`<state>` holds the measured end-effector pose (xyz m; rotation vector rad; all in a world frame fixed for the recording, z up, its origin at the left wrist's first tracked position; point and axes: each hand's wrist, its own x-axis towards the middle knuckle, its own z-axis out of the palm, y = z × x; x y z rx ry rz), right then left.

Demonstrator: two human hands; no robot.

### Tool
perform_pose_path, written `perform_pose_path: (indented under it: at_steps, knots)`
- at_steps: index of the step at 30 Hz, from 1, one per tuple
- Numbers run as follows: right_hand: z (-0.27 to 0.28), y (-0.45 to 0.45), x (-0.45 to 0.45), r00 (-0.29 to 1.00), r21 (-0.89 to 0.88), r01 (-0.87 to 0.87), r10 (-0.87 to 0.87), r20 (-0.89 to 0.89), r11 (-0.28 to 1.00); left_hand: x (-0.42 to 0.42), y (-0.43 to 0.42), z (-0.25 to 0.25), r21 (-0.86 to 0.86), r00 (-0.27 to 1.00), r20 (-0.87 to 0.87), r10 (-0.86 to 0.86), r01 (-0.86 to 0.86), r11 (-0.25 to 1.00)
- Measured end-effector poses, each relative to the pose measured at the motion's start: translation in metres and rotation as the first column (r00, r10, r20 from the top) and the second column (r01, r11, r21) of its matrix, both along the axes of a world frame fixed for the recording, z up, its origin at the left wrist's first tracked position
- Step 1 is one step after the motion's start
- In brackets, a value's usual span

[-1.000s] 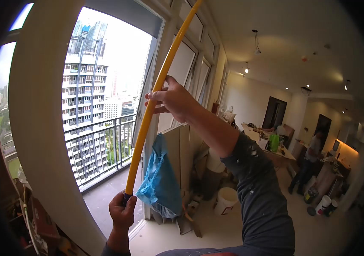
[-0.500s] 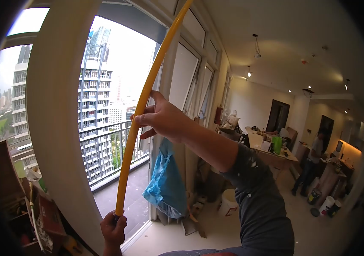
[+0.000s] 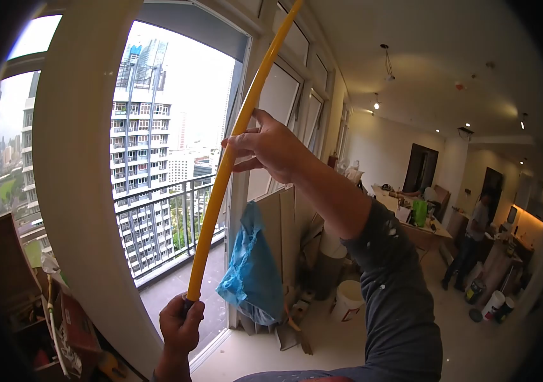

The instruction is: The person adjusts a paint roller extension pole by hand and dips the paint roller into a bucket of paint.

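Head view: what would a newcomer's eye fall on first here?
A long yellow pole slants from the left hand, low down, up past the right hand and out of the top edge. Next, crumpled blue plastic shows below the right hand, and a tall pale tower stands outside, left.

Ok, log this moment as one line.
left hand: gripping yellow pole low | right hand: touching it higher up | pole: tilted, top out of frame | blue bag: right of pole
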<state>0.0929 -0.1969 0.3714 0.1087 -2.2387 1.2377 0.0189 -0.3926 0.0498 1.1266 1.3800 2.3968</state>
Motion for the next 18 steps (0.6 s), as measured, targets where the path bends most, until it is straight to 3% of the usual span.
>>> perform_pose_path:
  at_steps: [11,15,18]
  knots:
    - [0.036,0.109,-0.03,0.984,-0.112,0.106,-0.12,-0.13,0.988,-0.018,0.1,0.062,-0.071,0.994,-0.104,0.042,-0.049,0.996]
    - [0.048,0.146,-0.04,0.97,-0.232,0.136,-0.177,-0.167,0.963,-0.019,0.139,0.087,-0.057,0.995,-0.101,0.023,-0.029,0.998]
    - [0.055,0.179,-0.052,0.962,-0.34,0.091,-0.171,-0.214,0.936,-0.028,0.17,0.1,-0.109,0.976,-0.184,0.112,-0.134,0.985]
